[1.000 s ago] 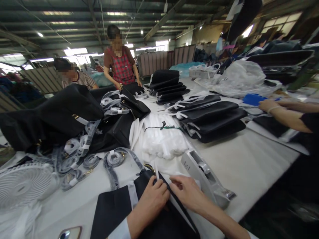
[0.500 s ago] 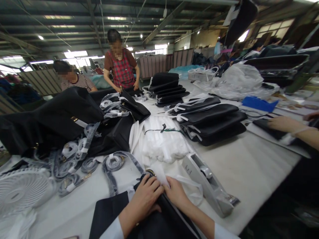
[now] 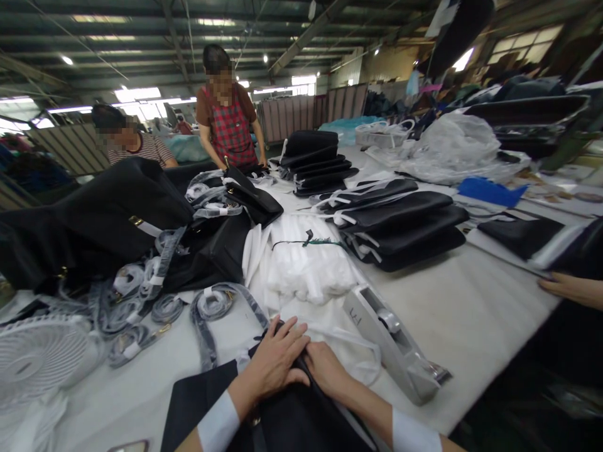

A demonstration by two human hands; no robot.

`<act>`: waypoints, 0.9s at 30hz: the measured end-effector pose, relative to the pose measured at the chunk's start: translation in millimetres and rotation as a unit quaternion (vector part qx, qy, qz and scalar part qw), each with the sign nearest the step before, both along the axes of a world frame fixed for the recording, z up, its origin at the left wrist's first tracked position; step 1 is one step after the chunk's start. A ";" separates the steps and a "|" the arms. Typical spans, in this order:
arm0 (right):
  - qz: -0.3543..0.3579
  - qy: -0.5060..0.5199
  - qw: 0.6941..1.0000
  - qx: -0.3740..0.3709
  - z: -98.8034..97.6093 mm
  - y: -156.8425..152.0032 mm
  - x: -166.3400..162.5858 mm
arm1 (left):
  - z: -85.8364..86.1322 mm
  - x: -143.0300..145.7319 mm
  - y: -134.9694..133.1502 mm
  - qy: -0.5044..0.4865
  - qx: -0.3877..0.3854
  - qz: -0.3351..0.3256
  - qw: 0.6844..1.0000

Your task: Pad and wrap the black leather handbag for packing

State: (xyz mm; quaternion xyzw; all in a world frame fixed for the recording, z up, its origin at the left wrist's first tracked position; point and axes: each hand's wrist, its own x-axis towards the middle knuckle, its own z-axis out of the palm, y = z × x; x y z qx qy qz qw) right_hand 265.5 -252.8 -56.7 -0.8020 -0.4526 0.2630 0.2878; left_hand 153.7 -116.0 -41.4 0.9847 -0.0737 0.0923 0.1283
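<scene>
A black bag (image 3: 282,417) lies before me at the near edge of the table. My left hand (image 3: 276,358) rests on its upper edge, fingers stretched out and thumb apart. Close beside it, my right hand (image 3: 325,370) has its fingers curled against the same edge, gripping the bag; its fingertips are partly hidden. A white strip (image 3: 362,345) curves over the table just beyond my right hand. To the right stands a grey tape dispenser (image 3: 396,348). A coiled, plastic-wrapped strap (image 3: 211,304) lies past the bag on the left.
A bundle of white wrapped strips (image 3: 311,270) sits mid-table. Stacked black bags (image 3: 405,226) lie behind it; more black bags (image 3: 94,220) and straps fill the left. A white fan (image 3: 42,361) stands near left. A co-worker's hand (image 3: 572,289) is at the right table edge.
My left hand has spread its fingers over the bag's edge. The white piece at my right fingertips has gone from sight. The co-worker's hand on the right has moved down to the table edge.
</scene>
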 end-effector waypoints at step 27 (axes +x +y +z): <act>0.053 -0.345 0.919 0.182 -2.6 -15.2 -6.9 | -29.1 35.3 -13.9 -0.124 -0.148 0.237 0.952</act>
